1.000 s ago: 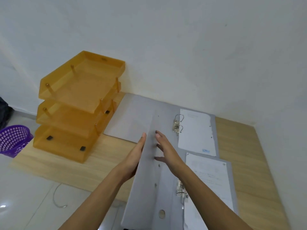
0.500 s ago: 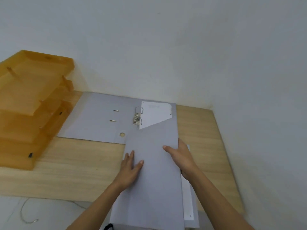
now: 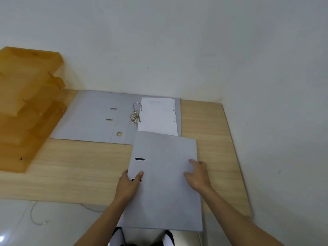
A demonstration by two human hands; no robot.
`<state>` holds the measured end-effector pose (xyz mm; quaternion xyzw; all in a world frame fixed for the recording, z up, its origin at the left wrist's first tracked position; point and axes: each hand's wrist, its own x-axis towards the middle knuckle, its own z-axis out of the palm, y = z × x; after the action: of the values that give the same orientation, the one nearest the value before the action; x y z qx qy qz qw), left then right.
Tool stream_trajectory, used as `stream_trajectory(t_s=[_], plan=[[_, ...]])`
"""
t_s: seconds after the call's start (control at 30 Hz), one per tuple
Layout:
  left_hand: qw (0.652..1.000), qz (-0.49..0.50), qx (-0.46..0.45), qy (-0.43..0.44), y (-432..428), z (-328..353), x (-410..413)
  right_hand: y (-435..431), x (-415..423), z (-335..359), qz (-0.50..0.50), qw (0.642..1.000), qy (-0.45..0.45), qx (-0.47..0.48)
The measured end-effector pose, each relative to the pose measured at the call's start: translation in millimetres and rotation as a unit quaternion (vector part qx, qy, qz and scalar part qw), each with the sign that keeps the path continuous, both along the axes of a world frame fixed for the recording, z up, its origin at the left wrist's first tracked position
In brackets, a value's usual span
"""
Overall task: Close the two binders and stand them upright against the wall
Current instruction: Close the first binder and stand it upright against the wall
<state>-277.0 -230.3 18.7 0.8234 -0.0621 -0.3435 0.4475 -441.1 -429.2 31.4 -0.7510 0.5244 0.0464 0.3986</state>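
The near grey binder (image 3: 165, 190) lies closed and flat on the wooden table (image 3: 79, 167), its front end jutting past the table's edge. My left hand (image 3: 128, 186) grips its left spine edge, thumb on the cover. My right hand (image 3: 197, 175) rests on the cover's right side, fingers curled over the edge. Behind it, the far grey binder (image 3: 92, 118) lies open flat by the wall (image 3: 177, 50), metal rings (image 3: 135, 113) upright and white sheets (image 3: 158, 116) on its right half.
An orange stack of letter trays (image 3: 26, 103) stands at the table's left, touching the open binder's corner. The wall also runs along the table's right side. A thin wire (image 3: 35, 215) lies on the tiled floor below the table edge.
The near binder's cover came down from upright to fully closed. My left hand went from the cover to the spine edge; my right hand shifted to the cover's right edge.
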Motion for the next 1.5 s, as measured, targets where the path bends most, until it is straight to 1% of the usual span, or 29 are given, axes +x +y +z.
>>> stream_trajectory(t_s=[0.1, 0.2, 0.23, 0.3, 0.43, 0.6, 0.67, 0.73, 0.8, 0.87, 0.97, 1.1, 1.17, 1.23, 1.27, 1.33, 1.4, 1.5], plan=[[1.000, 0.004, 0.012, 0.003, -4.8, -1.2, -5.0, 8.8, 3.0, -11.0, 0.046, 0.998, 0.025, -0.028], [0.999, 0.004, 0.033, -0.005, -4.3, -1.1, -5.1, 17.2, 3.8, -14.8, 0.152, 0.984, 0.050, -0.081], [0.999, 0.002, 0.037, -0.011, -5.0, -1.6, -5.6, 19.7, 1.7, -17.3, 0.182, 0.979, 0.054, -0.079], [0.999, -0.005, 0.046, -0.015, -6.4, -3.4, -6.7, 22.3, -2.5, -24.0, 0.212, 0.974, 0.067, -0.051], [0.997, -0.017, 0.075, -0.014, -8.0, -12.1, -6.6, 24.1, -16.6, -36.7, 0.201, 0.975, 0.086, 0.040], [0.997, -0.005, 0.077, 0.017, -8.9, -16.2, -3.5, 26.3, -15.9, -38.5, 0.156, 0.983, 0.054, 0.077], [0.996, 0.031, 0.071, 0.049, -7.2, -14.8, -1.9, 28.7, -10.4, -36.8, 0.125, 0.986, 0.045, 0.097], [0.990, 0.079, 0.050, 0.106, -9.6, -9.7, 2.1, 32.9, -5.2, -33.4, 0.110, 0.986, 0.043, 0.120], [0.981, 0.093, 0.016, 0.167, -15.5, 5.3, 0.6, 37.7, -2.6, -28.5, 0.107, 0.985, 0.037, 0.129], [0.974, 0.064, -0.028, 0.214, -24.8, 21.7, -3.8, 39.3, 2.0, -20.4, 0.072, 0.987, 0.013, 0.141], [0.939, 0.009, -0.133, 0.316, -41.1, 50.0, -13.1, 33.1, 9.9, -6.5, -0.025, 0.985, -0.032, 0.166], [0.902, -0.067, -0.174, 0.390, -64.2, 78.7, -19.6, 28.5, 13.2, 12.7, -0.114, 0.969, -0.119, 0.185], [0.894, -0.119, -0.187, 0.390, -75.3, 90.6, -19.5, 28.5, 15.4, 22.5, -0.138, 0.962, -0.158, 0.173], [0.891, -0.169, -0.193, 0.375, -86.9, 99.1, -18.9, 23.2, 11.2, 26.9, -0.177, 0.940, -0.209, 0.205], [0.887, -0.195, -0.195, 0.371, -92.5, 101.9, -17.9, 19.1, 8.2, 28.7, -0.181, 0.929, -0.241, 0.215], [0.880, -0.236, -0.204, 0.357, -102.7, 109.0, -17.3, 12.2, 6.6, 43.7, -0.170, 0.915, -0.294, 0.218], [0.871, -0.271, -0.224, 0.343, -112.6, 115.4, -17.6, 7.7, 10.6, 76.1, -0.153, 0.910, -0.336, 0.188], [0.866, -0.325, -0.261, 0.275, -128.3, 131.2, -18.4, -8.0, 12.9, 120.0, -0.117, 0.896, -0.397, 0.160]])
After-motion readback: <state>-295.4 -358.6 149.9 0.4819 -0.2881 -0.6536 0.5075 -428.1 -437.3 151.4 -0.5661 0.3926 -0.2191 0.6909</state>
